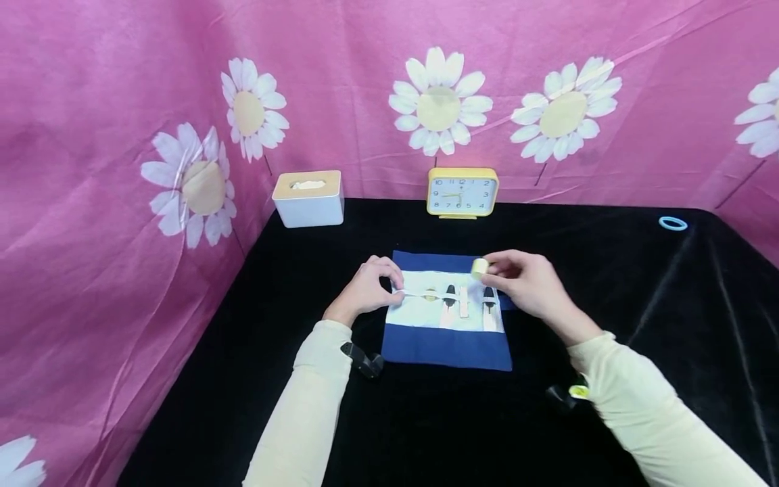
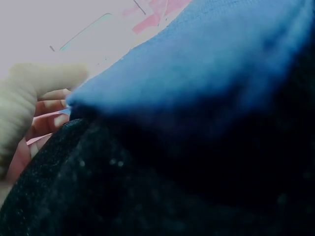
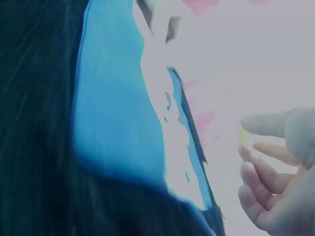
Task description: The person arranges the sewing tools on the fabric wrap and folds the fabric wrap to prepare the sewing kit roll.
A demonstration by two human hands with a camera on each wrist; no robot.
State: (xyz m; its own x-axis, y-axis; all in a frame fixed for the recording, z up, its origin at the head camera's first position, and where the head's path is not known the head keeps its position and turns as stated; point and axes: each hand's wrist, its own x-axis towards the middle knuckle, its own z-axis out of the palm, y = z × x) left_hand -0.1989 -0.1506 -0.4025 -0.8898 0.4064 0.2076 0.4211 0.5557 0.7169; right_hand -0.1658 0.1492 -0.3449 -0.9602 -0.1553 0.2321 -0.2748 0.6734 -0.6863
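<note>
A blue fabric pouch (image 1: 447, 346) lies unfolded, its white inner panel (image 1: 420, 316) facing up. Along this panel runs a narrow white strap (image 1: 416, 293), pinched near its left end by my left hand (image 1: 367, 287). Under the strap sit two dark-topped tools (image 1: 450, 295), a pale flat strip (image 1: 464, 302) and a small yellowish piece (image 1: 430, 295). Over the panel's upper right, my right hand (image 1: 528, 281) holds a small pale-yellow cylinder (image 1: 479, 268) between thumb and fingers. In the left wrist view, blue cloth (image 2: 172, 73) covers part of the left fingers.
Black cloth (image 1: 444, 426) covers the table. A white tissue box (image 1: 309, 203) with a wood-coloured lid and a yellow clock (image 1: 462, 193) stand along the back. A light-blue ring (image 1: 673, 223) lies far right. Pink flowered curtain (image 1: 341, 81) hangs behind and at left.
</note>
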